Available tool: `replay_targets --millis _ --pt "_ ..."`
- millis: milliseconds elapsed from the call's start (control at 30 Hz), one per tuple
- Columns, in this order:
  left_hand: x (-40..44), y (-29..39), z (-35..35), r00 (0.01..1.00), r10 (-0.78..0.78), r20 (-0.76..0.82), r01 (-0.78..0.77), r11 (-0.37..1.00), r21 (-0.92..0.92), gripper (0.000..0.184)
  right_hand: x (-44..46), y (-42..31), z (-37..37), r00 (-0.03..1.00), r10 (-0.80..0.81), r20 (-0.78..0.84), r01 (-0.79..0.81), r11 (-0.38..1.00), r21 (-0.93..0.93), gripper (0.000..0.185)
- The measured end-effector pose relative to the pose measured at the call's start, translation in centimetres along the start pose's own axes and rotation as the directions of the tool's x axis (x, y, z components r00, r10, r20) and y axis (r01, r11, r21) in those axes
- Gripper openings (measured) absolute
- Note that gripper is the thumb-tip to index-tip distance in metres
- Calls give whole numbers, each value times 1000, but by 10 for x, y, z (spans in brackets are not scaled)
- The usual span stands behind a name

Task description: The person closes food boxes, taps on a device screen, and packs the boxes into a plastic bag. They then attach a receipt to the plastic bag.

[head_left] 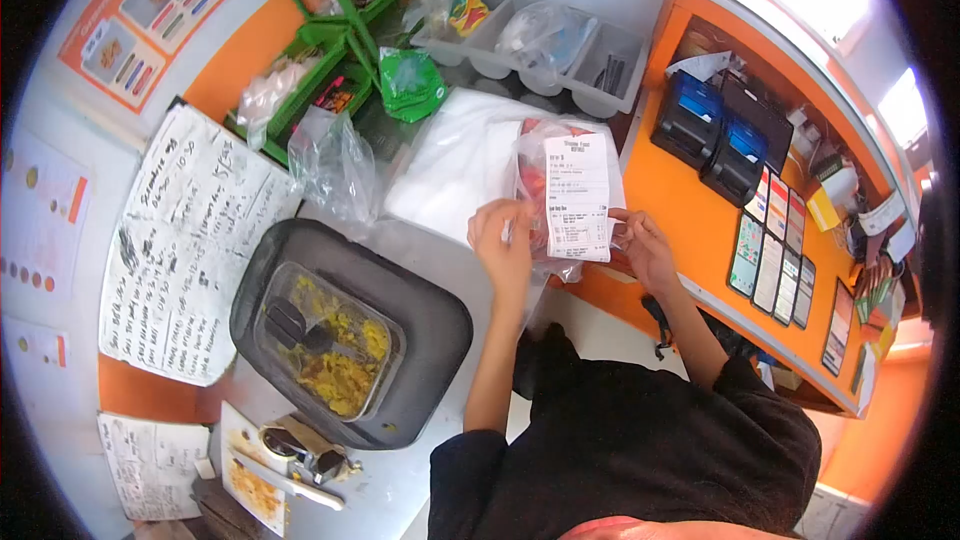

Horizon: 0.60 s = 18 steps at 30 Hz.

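A printed paper receipt (578, 195) lies against a clear plastic bag (530, 165) with red contents, at the edge of the grey table. My right hand (645, 245) touches the receipt's lower right edge, with thumb and fingers pinched on it. Left of the bag, my left hand (500, 230) is raised with its fingers curled together; something small and whitish shows between them, too small to name. Behind the bag lies a stack of white plastic sheets or bags (450, 160).
A black tub (430, 340) with yellow food stands left; a knife (290, 480) lies on a cutting board (240, 440). Grey bins (610, 70) and green racks (300, 90) are behind. The orange counter (650, 180) holds printers (690, 110) and several phones (765, 250).
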State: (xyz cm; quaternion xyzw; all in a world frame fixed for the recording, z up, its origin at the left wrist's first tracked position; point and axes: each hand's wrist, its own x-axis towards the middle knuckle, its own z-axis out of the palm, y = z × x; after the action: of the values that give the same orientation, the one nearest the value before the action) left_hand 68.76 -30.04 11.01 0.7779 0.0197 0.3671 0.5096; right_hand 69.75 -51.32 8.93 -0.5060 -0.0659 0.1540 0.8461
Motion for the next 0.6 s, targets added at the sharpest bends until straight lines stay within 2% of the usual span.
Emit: replay_targets --millis 100,200,300,400,500,533,600 --pt "-21 33 -5 993 -82 89 95 983 -154 7 1 8 -11 996 -85 10 84 994 68 18" --pt "-45 39 -6 990 -23 142 74 929 -362 7 -4 9 -13 991 -129 -18 130 989 72 17" --pt "-50 32 -3 988 109 107 -57 912 -406 10 -2 12 -17 987 -157 12 158 986 -47 18" --pt "-35 24 -2 995 37 -97 -54 981 -185 16 7 21 -19 970 -213 113 232 952 -200 19" --pt "-11 23 6 956 -217 -196 151 941 -303 20 9 23 -11 964 -206 170 249 922 -296 19" --pt "-6 15 6 968 -179 -176 136 963 -232 19 10 21 -6 966 -189 179 239 917 -320 19" --pt "-1 9 5 886 -463 -11 444 856 -264 17 12 11 9 968 -202 151 239 924 -298 17"
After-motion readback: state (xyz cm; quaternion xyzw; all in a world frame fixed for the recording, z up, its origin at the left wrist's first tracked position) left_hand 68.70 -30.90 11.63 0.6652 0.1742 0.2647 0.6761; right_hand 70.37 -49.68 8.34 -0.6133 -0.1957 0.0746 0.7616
